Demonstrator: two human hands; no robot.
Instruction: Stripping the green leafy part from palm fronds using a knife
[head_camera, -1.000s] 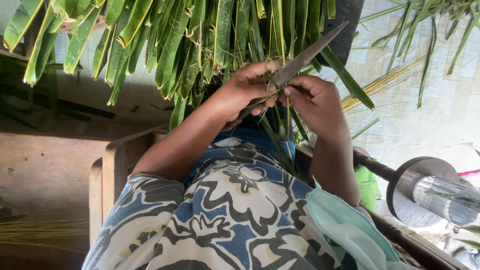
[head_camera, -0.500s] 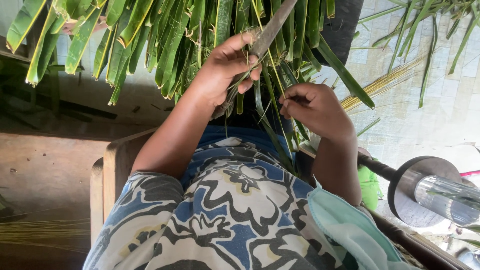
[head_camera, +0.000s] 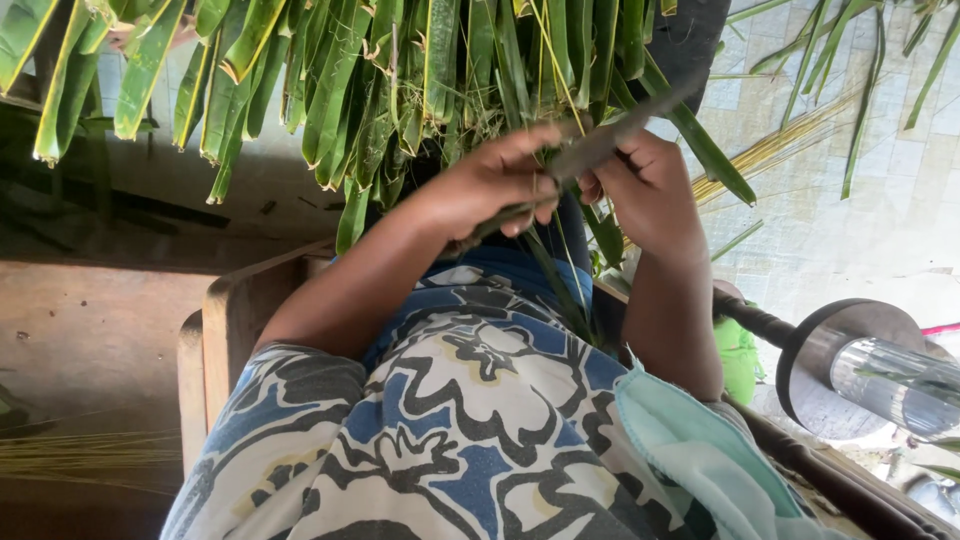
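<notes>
Knife (head_camera: 600, 145) lowered again, hands (head_camera: 490, 185) rejoined at leaf.

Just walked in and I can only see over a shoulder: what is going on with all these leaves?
A seated person is working on long green palm leaves that hang in front of them. The left hand grips a knife, its blade laid against a narrow leaf strip. The right hand pinches that strip beside the blade. A bundle of pale stripped ribs lies on the tiled floor beyond.
</notes>
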